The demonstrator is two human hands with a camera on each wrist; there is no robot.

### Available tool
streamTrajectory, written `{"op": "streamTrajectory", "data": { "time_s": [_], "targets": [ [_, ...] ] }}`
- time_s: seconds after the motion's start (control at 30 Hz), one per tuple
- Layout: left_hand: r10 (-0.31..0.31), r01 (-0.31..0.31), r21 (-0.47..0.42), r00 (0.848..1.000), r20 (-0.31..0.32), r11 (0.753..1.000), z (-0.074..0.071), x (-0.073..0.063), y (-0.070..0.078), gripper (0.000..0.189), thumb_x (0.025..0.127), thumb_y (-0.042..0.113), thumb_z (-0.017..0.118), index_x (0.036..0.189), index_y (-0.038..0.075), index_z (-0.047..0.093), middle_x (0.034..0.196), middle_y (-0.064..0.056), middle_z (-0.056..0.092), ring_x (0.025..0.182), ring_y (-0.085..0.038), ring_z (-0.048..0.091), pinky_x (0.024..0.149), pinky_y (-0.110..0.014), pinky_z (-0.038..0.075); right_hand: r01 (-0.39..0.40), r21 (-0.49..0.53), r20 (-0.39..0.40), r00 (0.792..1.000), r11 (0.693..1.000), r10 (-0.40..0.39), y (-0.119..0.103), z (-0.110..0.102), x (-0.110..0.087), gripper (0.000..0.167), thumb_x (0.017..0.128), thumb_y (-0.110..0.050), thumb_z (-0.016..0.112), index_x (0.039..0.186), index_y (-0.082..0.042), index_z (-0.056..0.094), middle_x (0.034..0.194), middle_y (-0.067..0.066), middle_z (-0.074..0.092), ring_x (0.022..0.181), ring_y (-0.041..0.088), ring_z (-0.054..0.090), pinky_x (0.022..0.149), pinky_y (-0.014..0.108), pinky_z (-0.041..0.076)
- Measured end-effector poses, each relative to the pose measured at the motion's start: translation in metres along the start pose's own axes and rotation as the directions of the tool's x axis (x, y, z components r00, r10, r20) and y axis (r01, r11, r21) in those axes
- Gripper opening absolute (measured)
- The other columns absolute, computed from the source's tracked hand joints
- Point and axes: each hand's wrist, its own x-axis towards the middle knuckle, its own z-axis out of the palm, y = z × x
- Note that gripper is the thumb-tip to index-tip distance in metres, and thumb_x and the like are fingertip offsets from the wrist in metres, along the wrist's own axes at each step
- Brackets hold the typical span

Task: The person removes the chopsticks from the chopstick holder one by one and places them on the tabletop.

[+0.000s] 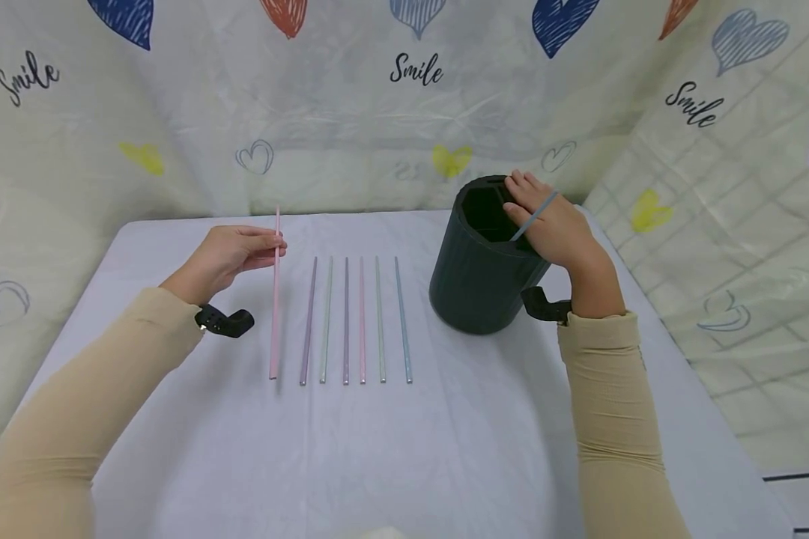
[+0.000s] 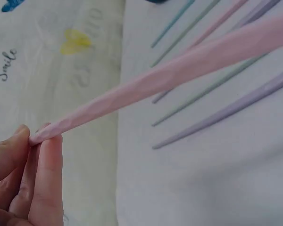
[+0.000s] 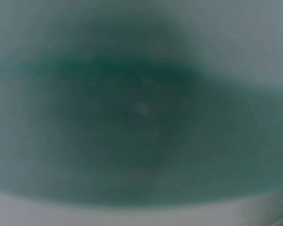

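My left hand pinches a pink chopstick near its thin far end, left of a row of chopsticks. Close up in the left wrist view, thumb and fingertips meet on that thin tip. The row, on the white cloth, has a purple chopstick at its left and a blue chopstick at its right, with green, purple and pink ones between. Across the rim of a dark green cylindrical holder rests my right hand, fingers extended. Another blue chopstick sticks up out of the holder, overlapping this hand.
The white tablecloth covers the table. A patterned curtain with hearts and lettering hangs behind it and along the right side. Blurred dark green fills most of the right wrist view.
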Motion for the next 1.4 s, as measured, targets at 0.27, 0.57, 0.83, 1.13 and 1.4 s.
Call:
{"op": "streamTrajectory", "data": {
  "time_s": [0.27,0.57,0.83,1.13,1.4],
  "targets": [
    [-0.059,0.06,0.08,0.998,-0.013,0.995,-0.004,0.031,-0.02,0.034,0.094,0.011,0.069,0.124,-0.003,0.064,0.075,0.006,0.074,0.073,-0.005,0.073,0.074,-0.019,0.061,-0.004,0.005,-0.001,1.0,1.0,0.004,-0.001,-0.001,0.0,0.06,0.11,-0.034,0.028,0.159,-0.005,0.009,0.168,0.013,0.001,0.156,0.033,-0.005,0.128,0.055,0.002],
    [-0.113,0.117,0.098,0.993,-0.037,0.988,-0.004,0.049,-0.035,0.041,0.095,0.008,0.066,0.132,-0.008,0.057,0.072,0.007,0.073,0.069,-0.004,0.072,0.072,-0.019,0.061,-0.008,-0.002,-0.002,1.0,1.0,0.008,-0.003,0.0,0.001,0.06,0.11,-0.034,0.028,0.159,-0.004,0.009,0.168,0.014,0.002,0.156,0.033,-0.004,0.128,0.054,0.002],
    [-0.152,0.16,0.162,0.986,-0.064,0.974,-0.006,0.058,-0.051,0.045,0.096,0.008,0.065,0.136,-0.009,0.053,0.068,0.01,0.071,0.068,-0.002,0.071,0.076,-0.02,0.061,-0.009,0.008,0.009,1.0,1.0,0.009,-0.004,0.001,0.002,0.06,0.11,-0.034,0.028,0.159,-0.005,0.008,0.168,0.014,0.0,0.156,0.034,-0.005,0.128,0.055,0.002],
    [-0.157,0.198,0.297,0.975,-0.157,0.934,-0.003,0.066,-0.061,0.043,0.093,0.012,0.07,0.13,-0.008,0.059,0.071,0.008,0.067,0.062,-0.001,0.064,0.069,-0.016,0.059,-0.008,0.006,0.007,1.0,1.0,0.008,-0.005,0.001,0.002,0.059,0.11,-0.033,0.028,0.159,-0.004,0.008,0.167,0.015,0.001,0.156,0.034,-0.005,0.128,0.054,0.002],
    [-0.025,0.117,0.562,0.985,-0.169,0.819,0.002,0.072,-0.064,0.035,0.088,0.015,0.074,0.113,-0.009,0.07,0.065,0.005,0.065,0.058,-0.003,0.06,0.061,-0.016,0.053,-0.015,-0.002,0.016,1.0,1.0,0.015,-0.004,0.0,0.002,0.059,0.111,-0.032,0.028,0.158,-0.004,0.008,0.167,0.016,0.0,0.156,0.035,-0.006,0.128,0.054,0.002]
  ]
}}
